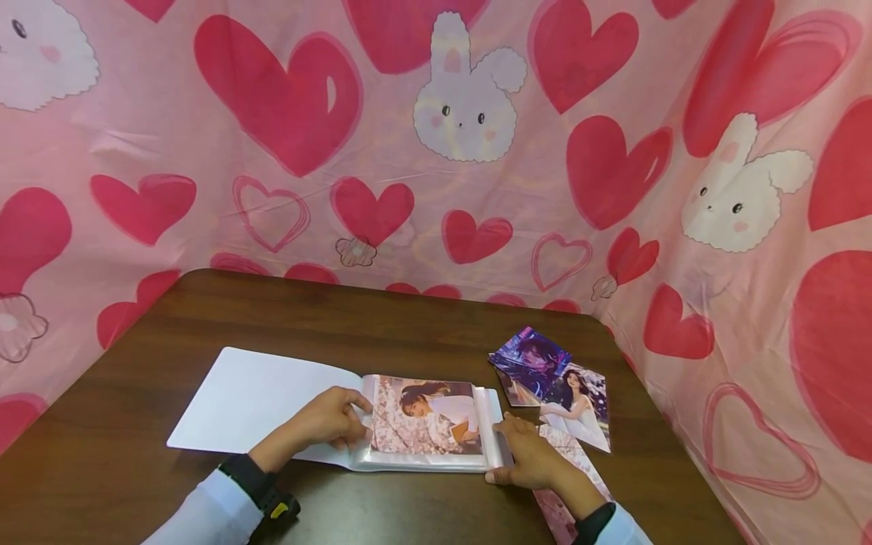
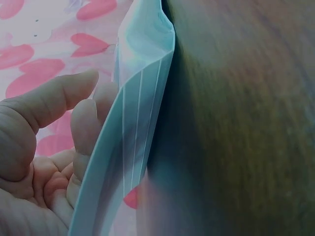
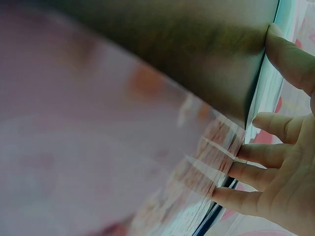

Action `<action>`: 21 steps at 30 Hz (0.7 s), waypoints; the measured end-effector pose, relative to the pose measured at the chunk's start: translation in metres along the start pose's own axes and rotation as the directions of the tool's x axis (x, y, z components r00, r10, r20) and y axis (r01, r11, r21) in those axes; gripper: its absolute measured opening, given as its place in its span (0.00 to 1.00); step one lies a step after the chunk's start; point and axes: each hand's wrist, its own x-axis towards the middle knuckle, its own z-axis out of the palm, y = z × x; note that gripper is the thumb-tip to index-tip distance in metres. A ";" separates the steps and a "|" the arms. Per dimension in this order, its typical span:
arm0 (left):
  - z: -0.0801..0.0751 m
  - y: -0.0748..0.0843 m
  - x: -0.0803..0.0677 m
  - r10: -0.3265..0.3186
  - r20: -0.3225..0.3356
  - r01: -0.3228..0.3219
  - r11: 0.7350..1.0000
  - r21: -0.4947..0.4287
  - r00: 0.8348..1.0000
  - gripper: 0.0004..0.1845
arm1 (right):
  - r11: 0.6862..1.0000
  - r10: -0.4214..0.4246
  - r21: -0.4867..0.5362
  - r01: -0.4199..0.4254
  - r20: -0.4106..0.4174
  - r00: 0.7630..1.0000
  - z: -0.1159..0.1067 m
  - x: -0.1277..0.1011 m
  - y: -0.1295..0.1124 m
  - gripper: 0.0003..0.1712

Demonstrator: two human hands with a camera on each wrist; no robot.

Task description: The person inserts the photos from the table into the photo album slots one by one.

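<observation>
Steadying an open photo album (image 1: 381, 424) on the brown table (image 1: 204, 318), both hands on it.

Left hand (image 1: 327, 420) rests at the spine side, fingers curled over the clear sleeve edges; from the left wrist view I see the fingers (image 2: 83, 123) lying against the fanned plastic pages (image 2: 142, 123), thumb apart. Right hand (image 1: 531, 458) lies along the album's right edge, fingers fairly straight, tips touching the page stack (image 3: 211, 162); it holds nothing that I can see. A portrait print (image 1: 425, 416) sits in the top sleeve. Loose photos (image 1: 559, 386) lie just right of the album. My judgement: keep the left hand pinning the pages flat and work only one sleeve edge with the right fingertips, so the stack does not slide.
</observation>
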 end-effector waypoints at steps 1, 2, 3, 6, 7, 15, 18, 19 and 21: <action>0.000 0.000 0.000 0.000 -0.004 0.000 1.000 0.010 1.000 0.15 | 1.000 -0.003 -0.001 0.003 -0.002 1.000 0.000 0.000 0.000 0.43; 0.000 -0.001 0.000 0.002 -0.010 -0.001 1.000 0.025 1.000 0.15 | 1.000 -0.006 -0.003 0.006 -0.003 1.000 0.000 0.000 0.000 0.43; 0.001 -0.001 0.001 0.002 -0.018 -0.001 0.999 0.040 1.000 0.15 | 1.000 -0.009 -0.003 0.009 -0.004 1.000 0.000 0.000 0.000 0.43; 0.002 -0.003 0.001 0.023 -0.063 -0.017 0.995 0.096 0.998 0.15 | 1.000 -0.021 -0.002 0.021 -0.004 1.000 0.000 -0.001 0.000 0.43; 0.003 -0.004 0.001 0.035 -0.085 -0.025 0.993 0.117 0.996 0.14 | 1.000 -0.023 -0.001 0.023 -0.002 1.000 0.000 -0.001 0.000 0.43; 0.005 -0.006 -0.006 0.400 -0.060 -0.336 0.834 0.437 0.915 0.17 | 1.000 -0.022 0.011 0.022 -0.001 1.000 0.001 -0.002 0.001 0.43; 0.005 -0.002 -0.011 0.477 0.065 -0.432 0.720 0.543 0.877 0.21 | 1.000 -0.021 0.005 0.021 0.002 1.000 0.001 -0.002 0.001 0.43; 0.006 -0.001 -0.012 0.470 0.109 -0.447 0.704 0.552 0.876 0.22 | 1.000 -0.020 0.006 0.020 0.003 1.000 0.001 -0.002 0.001 0.43; 0.006 0.003 -0.015 0.422 0.185 -0.448 0.697 0.560 0.888 0.25 | 1.000 -0.019 0.008 0.019 0.003 1.000 0.000 -0.002 0.001 0.43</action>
